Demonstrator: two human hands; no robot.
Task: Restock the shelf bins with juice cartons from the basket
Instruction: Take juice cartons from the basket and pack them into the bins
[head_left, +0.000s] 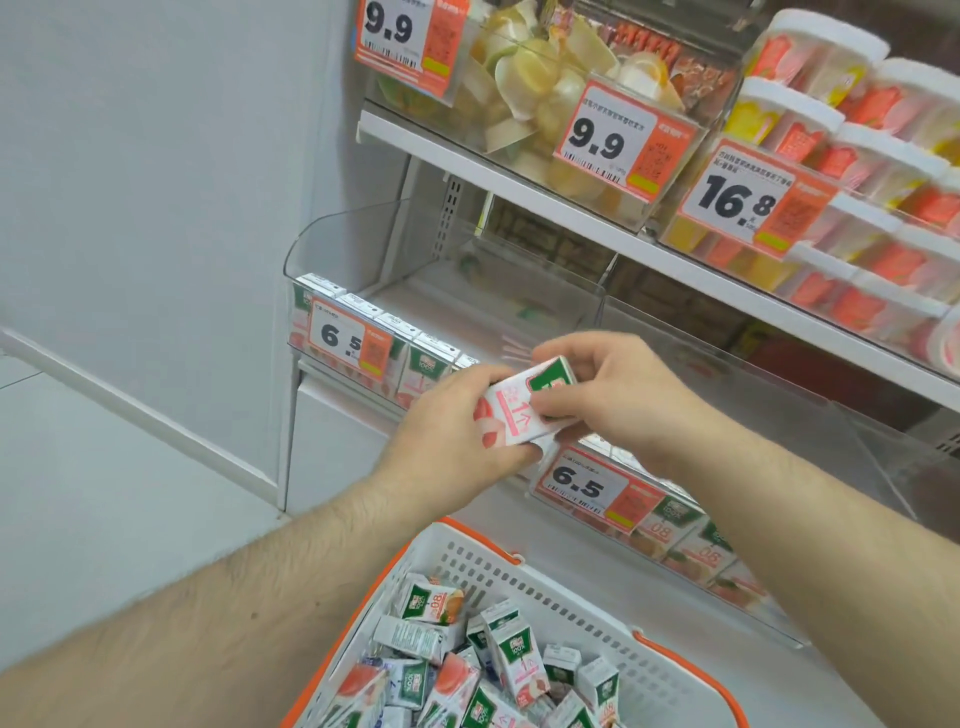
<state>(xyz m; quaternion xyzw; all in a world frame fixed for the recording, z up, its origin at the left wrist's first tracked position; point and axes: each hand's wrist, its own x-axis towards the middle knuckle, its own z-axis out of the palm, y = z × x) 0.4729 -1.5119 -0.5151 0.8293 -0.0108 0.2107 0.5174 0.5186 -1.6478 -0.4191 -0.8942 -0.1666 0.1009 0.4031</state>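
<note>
Head view, one frame.

Juice carton (524, 410): white and pink with a green top panel, tilted, held in the air between both hands, above the front edge of the lower shelf bins. Its lower left corner is covered by fingers.

Left hand (452, 441): fingers curled under and around the carton's lower end, thumb on top.

Right hand (618, 395): fingers curled over the carton's upper end, pinching it; fingertips partly hide the print.

Left bin (343, 239): clear plastic, a row of cartons (415, 358) standing upright along its front wall, behind a 6.5 price tag (345, 340). The back of the bin is hard to make out through glare.

Right bin (779, 441): clear, its front row of cartons mostly hidden by the second 6.5 price tag (587, 486) and the right forearm; the far end is cut off by the frame edge.

Basket (524, 582): white with orange rim, below the hands, holding a loose heap of cartons (498, 660) lying at all angles; its near end is cut off at the bottom edge.

Upper shelf (519, 182): clear tubs of snacks and white-lidded cups (810, 88), contents blurred, with 9.9 and 16.8 tags.
</note>
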